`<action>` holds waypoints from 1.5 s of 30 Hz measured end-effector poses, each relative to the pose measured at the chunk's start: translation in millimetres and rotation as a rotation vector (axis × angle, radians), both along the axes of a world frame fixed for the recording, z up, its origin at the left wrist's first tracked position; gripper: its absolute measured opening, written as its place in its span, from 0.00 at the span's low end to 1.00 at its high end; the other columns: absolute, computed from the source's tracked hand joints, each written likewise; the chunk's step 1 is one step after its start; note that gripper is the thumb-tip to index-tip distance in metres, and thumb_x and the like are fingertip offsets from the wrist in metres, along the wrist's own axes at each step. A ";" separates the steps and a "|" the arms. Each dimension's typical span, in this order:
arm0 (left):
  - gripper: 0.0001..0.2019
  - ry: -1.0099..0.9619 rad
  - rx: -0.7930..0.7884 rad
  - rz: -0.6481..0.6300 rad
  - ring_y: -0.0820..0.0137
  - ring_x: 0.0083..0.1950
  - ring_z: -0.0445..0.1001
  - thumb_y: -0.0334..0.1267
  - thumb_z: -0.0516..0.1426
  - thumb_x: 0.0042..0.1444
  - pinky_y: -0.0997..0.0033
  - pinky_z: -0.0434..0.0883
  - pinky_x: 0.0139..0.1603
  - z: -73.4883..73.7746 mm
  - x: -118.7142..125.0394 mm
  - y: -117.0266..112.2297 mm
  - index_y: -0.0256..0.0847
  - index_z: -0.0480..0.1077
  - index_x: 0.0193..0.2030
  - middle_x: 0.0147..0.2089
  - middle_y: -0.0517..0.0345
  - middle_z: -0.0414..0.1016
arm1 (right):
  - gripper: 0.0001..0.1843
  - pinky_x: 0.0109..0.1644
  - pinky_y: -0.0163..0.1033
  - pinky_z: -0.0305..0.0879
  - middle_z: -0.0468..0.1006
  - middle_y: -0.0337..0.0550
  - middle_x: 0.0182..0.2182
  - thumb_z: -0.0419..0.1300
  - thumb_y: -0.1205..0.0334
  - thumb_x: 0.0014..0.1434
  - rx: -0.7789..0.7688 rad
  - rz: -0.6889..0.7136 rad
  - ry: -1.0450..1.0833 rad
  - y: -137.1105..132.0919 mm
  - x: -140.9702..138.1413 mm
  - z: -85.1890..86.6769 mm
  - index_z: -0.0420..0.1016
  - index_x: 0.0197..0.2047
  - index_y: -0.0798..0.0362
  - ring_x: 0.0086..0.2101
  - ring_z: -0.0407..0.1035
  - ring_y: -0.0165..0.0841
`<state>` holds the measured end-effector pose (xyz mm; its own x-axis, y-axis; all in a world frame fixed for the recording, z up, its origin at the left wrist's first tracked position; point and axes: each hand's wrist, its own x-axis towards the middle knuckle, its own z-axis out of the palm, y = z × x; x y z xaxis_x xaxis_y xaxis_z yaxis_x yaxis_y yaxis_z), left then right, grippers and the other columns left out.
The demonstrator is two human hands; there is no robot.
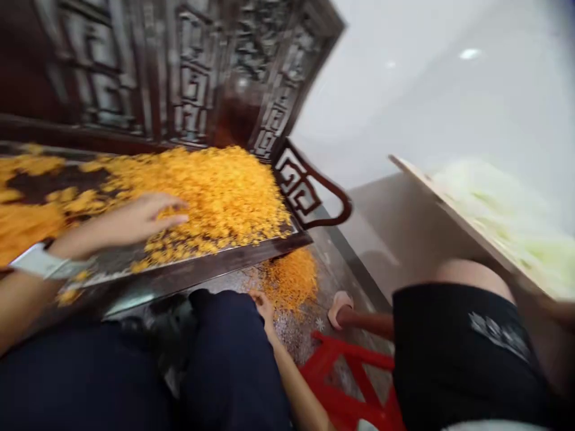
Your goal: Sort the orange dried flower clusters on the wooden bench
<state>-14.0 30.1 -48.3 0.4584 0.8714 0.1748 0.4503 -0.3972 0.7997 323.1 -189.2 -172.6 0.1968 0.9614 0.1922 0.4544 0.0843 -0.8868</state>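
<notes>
A thick heap of small yellow-orange flower-like pieces (224, 185) covers the dark wooden bench seat (233, 257). My left hand (150, 220), with a pale watch strap on its wrist, reaches over the near side of this heap. Its fingers are loosely bent, thumb apart, and nothing shows between them. Down beside my knee is my right hand (264, 306), fingers curled and partly hidden by my trouser leg. What it holds, if anything, cannot be made out. Just beyond it lies a pile of finer orange pieces (294, 278) on the floor.
The bench has a carved back (193, 78) and a curved armrest (330, 197). A red stool (350, 377) stands at lower right. Close by sits another person in black shorts (453, 353). Beyond, a tilted board (471, 230) edges a blurred pale white-green mass (507, 203).
</notes>
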 end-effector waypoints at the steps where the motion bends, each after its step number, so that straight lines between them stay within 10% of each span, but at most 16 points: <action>1: 0.27 0.080 0.117 0.177 0.40 0.66 0.72 0.64 0.61 0.59 0.36 0.60 0.76 -0.8 -21.4 -1.9 0.48 0.83 0.54 0.60 0.42 0.81 | 0.25 0.20 0.41 0.59 0.66 0.38 0.18 0.58 0.33 0.67 0.015 -0.011 0.012 9.3 -1.8 -1.0 0.75 0.31 0.45 0.18 0.61 0.35; 5: 0.27 0.503 0.312 0.611 0.38 0.76 0.57 0.54 0.49 0.75 0.34 0.51 0.77 -13.1 -100.0 -32.7 0.34 0.76 0.63 0.69 0.31 0.70 | 0.17 0.35 0.39 0.72 0.80 0.41 0.32 0.70 0.45 0.64 -0.063 -0.003 0.123 49.6 -29.3 13.9 0.80 0.44 0.50 0.30 0.74 0.33; 13: 0.30 0.383 0.300 0.757 0.46 0.67 0.74 0.61 0.50 0.73 0.45 0.66 0.72 -99.3 -174.6 -67.4 0.38 0.79 0.60 0.64 0.39 0.79 | 0.14 0.47 0.44 0.75 0.85 0.46 0.44 0.64 0.48 0.72 0.105 0.713 -0.177 176.5 -162.2 79.6 0.84 0.51 0.48 0.38 0.77 0.35; 18: 0.22 0.277 0.426 0.777 0.49 0.65 0.77 0.54 0.57 0.70 0.47 0.69 0.70 -127.5 -184.9 -66.0 0.41 0.81 0.57 0.63 0.44 0.82 | 0.29 0.66 0.57 0.65 0.74 0.59 0.65 0.61 0.45 0.73 0.124 0.747 -0.580 248.4 -268.1 69.3 0.73 0.69 0.54 0.63 0.66 0.51; 22: 0.22 0.264 0.434 0.786 0.49 0.67 0.75 0.51 0.56 0.71 0.47 0.68 0.71 -128.6 -186.1 -66.8 0.40 0.79 0.60 0.64 0.44 0.81 | 0.18 0.61 0.62 0.60 0.78 0.57 0.57 0.62 0.48 0.72 -0.088 0.701 -0.688 277.3 -309.6 59.0 0.80 0.54 0.53 0.62 0.62 0.57; 27: 0.23 0.237 0.375 0.871 0.47 0.71 0.70 0.52 0.55 0.72 0.43 0.64 0.74 -129.3 -186.6 -67.1 0.43 0.75 0.66 0.67 0.43 0.76 | 0.06 0.54 0.52 0.62 0.78 0.46 0.38 0.57 0.59 0.74 -0.126 0.697 -0.496 290.9 -302.6 55.1 0.72 0.45 0.51 0.47 0.69 0.43; 34: 0.26 0.185 0.330 0.928 0.47 0.74 0.67 0.56 0.53 0.73 0.42 0.62 0.76 -135.0 -186.2 -67.2 0.45 0.69 0.70 0.70 0.40 0.72 | 0.22 0.40 0.41 0.66 0.71 0.36 0.31 0.66 0.52 0.69 -0.236 0.876 0.059 276.5 -306.2 31.7 0.66 0.60 0.49 0.33 0.66 0.32; 45: 0.29 0.296 0.419 0.953 0.50 0.69 0.70 0.56 0.51 0.74 0.44 0.66 0.72 -136.5 -197.9 -64.5 0.32 0.67 0.67 0.66 0.39 0.74 | 0.24 0.33 0.35 0.73 0.67 0.43 0.45 0.64 0.46 0.71 0.180 0.604 0.334 256.4 -176.6 126.9 0.69 0.67 0.34 0.36 0.68 0.30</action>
<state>-211.9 -34.4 -184.8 -0.3031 0.7885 0.5352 0.8714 0.0020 0.4906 146.5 67.2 -45.7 -0.2841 0.8802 0.3802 -0.0109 0.3935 -0.9193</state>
